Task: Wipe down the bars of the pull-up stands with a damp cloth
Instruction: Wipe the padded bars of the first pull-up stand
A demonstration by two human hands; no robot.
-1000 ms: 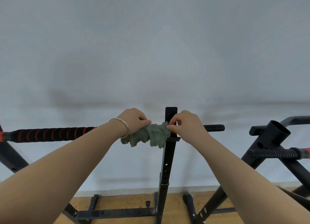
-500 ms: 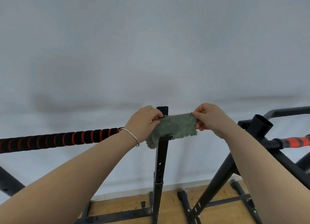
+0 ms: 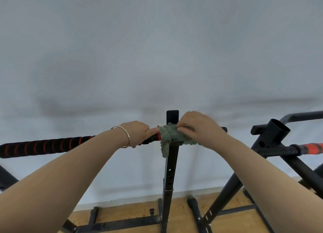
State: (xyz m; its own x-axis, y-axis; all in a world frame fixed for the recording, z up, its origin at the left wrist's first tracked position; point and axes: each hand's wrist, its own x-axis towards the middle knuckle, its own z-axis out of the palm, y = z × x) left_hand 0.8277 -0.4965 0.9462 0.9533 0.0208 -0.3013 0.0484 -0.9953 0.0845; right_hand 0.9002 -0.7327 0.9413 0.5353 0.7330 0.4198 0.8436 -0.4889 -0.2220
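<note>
Now our right grip [image 3: 197,128] pinches the cloth [image 3: 168,136], draped over the bar [image 3: 43,147] where it meets the upright post [image 3: 170,171]; our left grip [image 3: 138,132] clasps the bar just beside it. The bar's long axis runs away leftward, so we judge the wipe heads that way.

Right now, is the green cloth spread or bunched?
Bunched: the green cloth hangs crumpled over the black bar, pinched by the right hand.
</note>
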